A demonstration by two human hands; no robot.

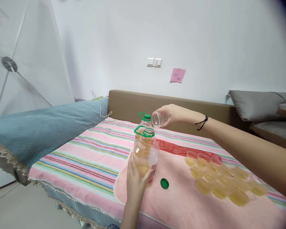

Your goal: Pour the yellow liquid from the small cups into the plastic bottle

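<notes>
Fingers of the right hand (171, 113) are curled around a clear cup (157, 120), tilted sideways just beside the open neck of the front bottle (143, 160). From where I stand, the left hand's (136, 178) fingers clasp that bottle low down, upright on the pink mat (178, 210). With the green cap (164, 183) off, a sideways nudge could spill it; a dip in the soft bedding might slosh the filled cups (220, 181).

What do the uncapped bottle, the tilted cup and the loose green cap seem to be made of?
Uncapped bottle: probably glossy clear plastic; ribbed, see-through shoulder with bright highlights. Tilted cup: likely thin, clear, shiny plastic; fingers show through it, though glass isn't excluded. Loose green cap: probably smooth, opaque plastic; solid colour.
</notes>
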